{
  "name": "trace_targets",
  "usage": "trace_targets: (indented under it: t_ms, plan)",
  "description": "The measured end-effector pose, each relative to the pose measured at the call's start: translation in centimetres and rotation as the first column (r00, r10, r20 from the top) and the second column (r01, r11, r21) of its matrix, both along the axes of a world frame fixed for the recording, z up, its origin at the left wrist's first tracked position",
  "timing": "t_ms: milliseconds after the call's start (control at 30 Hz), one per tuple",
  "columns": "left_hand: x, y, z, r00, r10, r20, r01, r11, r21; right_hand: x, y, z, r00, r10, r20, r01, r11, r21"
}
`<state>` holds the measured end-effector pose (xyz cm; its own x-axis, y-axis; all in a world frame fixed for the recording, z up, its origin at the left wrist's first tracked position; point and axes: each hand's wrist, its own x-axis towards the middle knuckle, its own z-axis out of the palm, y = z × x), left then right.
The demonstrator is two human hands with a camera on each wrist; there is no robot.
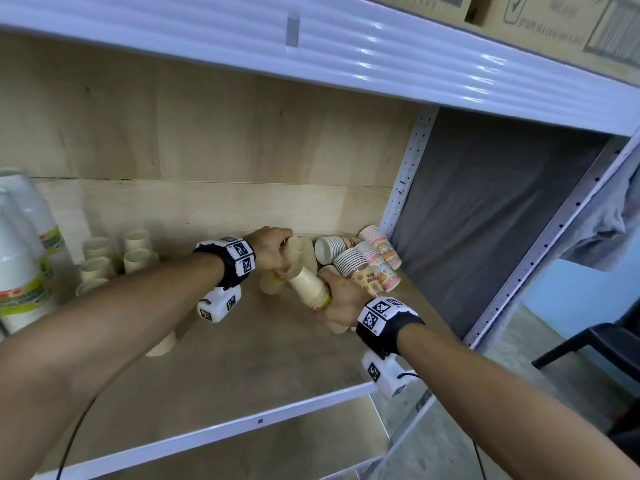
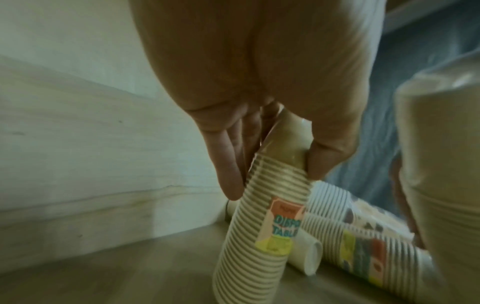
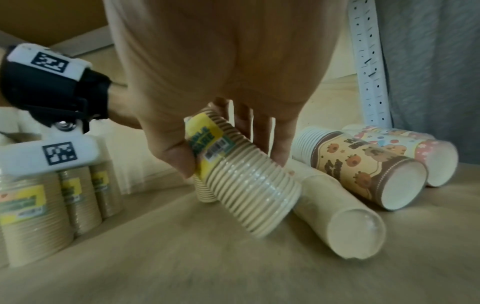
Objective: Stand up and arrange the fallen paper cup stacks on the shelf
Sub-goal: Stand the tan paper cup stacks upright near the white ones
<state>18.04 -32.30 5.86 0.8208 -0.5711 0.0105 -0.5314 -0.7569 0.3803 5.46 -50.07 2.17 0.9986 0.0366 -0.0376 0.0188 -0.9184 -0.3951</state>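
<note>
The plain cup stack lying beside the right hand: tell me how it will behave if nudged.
The plain cup stack lies on its side on the shelf, so it would probably roll. Being tapered, it likely curves. Its glossy wrap may feel slippery.

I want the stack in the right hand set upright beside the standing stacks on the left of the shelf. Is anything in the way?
Partly. The left hand, gripping an upright stack, lies between the right hand's tilted stack and the standing stacks. The shelf board nearer the front looks bare.
</note>
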Motion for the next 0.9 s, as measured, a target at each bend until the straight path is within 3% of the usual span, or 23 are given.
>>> trace_targets:
  t_ms: [267, 400, 900]
  plan:
    - [-0.1, 2.1, 1.5, 0.982, 0.090, -0.165, -0.100, 0.994, -0.052, 2.8, 2.1, 0.3, 0.982, -0.187, 0.031, 0.176, 0.962, 0.211]
    - [-1.0, 2.6, 1.8, 0.969, 0.090, -0.232, -0.113, 0.989, -0.090, 3.4, 3.0, -0.1, 0.973, -0.227, -0.034, 0.226, 0.917, 0.328]
    - [-3.1, 3.1, 1.0, 0.939, 0.152, -0.310, -0.182, 0.981, -0.071, 3.5, 4.2, -0.9, 0.982, -0.172, -0.072, 0.187, 0.917, 0.352]
